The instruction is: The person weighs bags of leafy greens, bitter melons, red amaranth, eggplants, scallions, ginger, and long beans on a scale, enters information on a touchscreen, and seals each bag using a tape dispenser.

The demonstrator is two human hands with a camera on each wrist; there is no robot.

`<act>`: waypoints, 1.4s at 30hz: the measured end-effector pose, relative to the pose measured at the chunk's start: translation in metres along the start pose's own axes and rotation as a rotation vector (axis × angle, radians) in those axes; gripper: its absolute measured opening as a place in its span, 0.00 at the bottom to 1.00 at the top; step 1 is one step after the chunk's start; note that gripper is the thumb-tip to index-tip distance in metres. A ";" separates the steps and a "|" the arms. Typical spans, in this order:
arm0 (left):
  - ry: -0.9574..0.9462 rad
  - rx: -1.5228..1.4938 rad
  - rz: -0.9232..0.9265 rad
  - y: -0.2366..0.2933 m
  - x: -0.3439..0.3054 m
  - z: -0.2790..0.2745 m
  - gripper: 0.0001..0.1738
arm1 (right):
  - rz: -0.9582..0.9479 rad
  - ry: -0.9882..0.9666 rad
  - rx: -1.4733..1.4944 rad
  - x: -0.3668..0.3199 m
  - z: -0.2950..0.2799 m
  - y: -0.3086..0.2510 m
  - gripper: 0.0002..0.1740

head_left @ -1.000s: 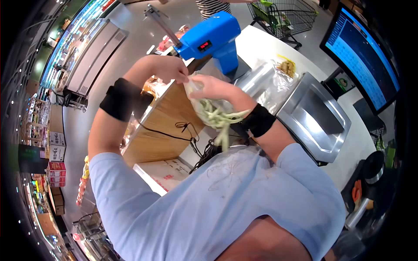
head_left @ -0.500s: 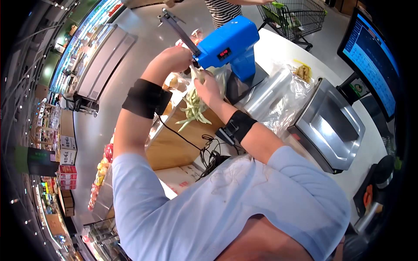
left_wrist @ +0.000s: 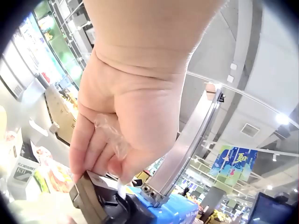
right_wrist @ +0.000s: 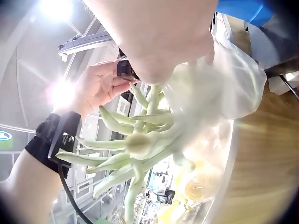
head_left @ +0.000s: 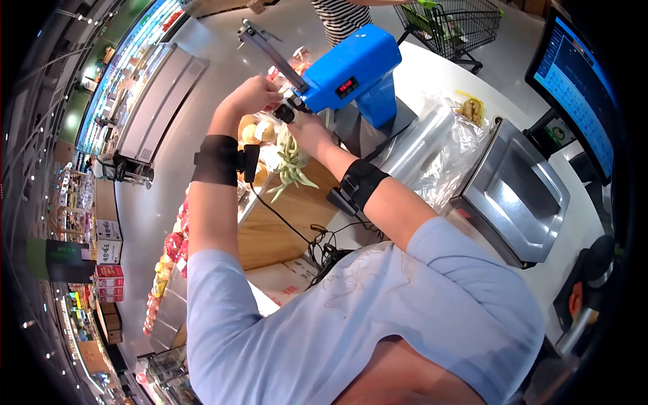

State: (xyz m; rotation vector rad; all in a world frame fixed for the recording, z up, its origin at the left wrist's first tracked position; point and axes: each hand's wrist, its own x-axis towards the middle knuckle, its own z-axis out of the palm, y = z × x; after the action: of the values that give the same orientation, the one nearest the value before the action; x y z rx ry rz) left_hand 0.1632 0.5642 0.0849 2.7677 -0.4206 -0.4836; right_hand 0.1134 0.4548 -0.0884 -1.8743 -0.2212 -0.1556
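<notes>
A clear plastic bag (right_wrist: pixel 243 84) of long pale green beans (head_left: pixel 290 162) hangs below my right hand (head_left: pixel 310 133), which grips it near the neck. My left hand (head_left: pixel 253 96) pinches the gathered top of the bag; crumpled clear film (left_wrist: pixel 112 133) shows against the palm in the left wrist view. Both hands are at the black head (head_left: pixel 287 111) of a blue machine (head_left: pixel 358 64) with a red number display, one on each side. In the left wrist view the bag's thin twisted neck runs into that black head. The right fingers are mostly hidden in the right wrist view.
Round yellowish produce (head_left: pixel 260 131) in bags lies beyond the wooden panel (head_left: pixel 290 223). Right of the machine are a roll of clear bags (head_left: pixel 418 152), a steel scale (head_left: pixel 516 192) and a monitor (head_left: pixel 577 94). Black cables (head_left: pixel 324 246) tangle below. A person in stripes (head_left: pixel 341 19) stands opposite.
Both hands have brought the bag of green beans up to the blue machine's black head. The left hand has since moved slightly left past the head, with the right hand close behind.
</notes>
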 end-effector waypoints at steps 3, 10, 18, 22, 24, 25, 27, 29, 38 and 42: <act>-0.035 -0.199 -0.037 -0.007 0.005 -0.001 0.11 | 0.039 -0.001 -0.049 0.014 0.020 0.020 0.24; -0.008 -0.063 0.075 -0.010 -0.007 0.004 0.07 | 0.009 -0.117 -0.025 -0.004 -0.013 0.001 0.28; 0.461 0.465 0.349 0.073 -0.057 0.042 0.11 | 0.115 -0.346 -0.031 -0.052 -0.099 -0.022 0.41; 0.312 0.028 0.266 0.113 -0.048 0.046 0.14 | 0.192 -0.256 0.384 -0.079 -0.162 0.002 0.44; 0.287 -0.193 0.261 0.135 -0.031 0.048 0.15 | 0.215 -0.162 0.501 -0.090 -0.197 0.011 0.31; 0.284 -0.296 0.256 0.146 -0.025 0.048 0.15 | 0.175 -0.110 0.455 -0.093 -0.212 0.027 0.28; 0.269 -0.387 0.302 0.167 -0.006 0.053 0.16 | 0.050 -0.079 0.755 -0.107 -0.247 0.060 0.25; 0.291 -0.555 0.396 0.188 0.019 0.059 0.17 | 0.425 0.223 0.587 -0.119 -0.286 0.053 0.19; 0.151 -0.777 0.388 0.272 0.126 0.089 0.15 | 0.395 0.642 0.641 -0.211 -0.373 0.092 0.10; 0.036 -0.772 0.399 0.279 0.185 0.108 0.16 | 0.365 0.740 0.655 -0.242 -0.387 0.100 0.09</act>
State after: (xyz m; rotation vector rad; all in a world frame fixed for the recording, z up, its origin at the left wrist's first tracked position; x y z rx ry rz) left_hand 0.2250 0.2226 0.0303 1.8909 -0.6042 -0.3854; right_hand -0.0980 0.0386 -0.1142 -1.0817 0.5220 -0.4501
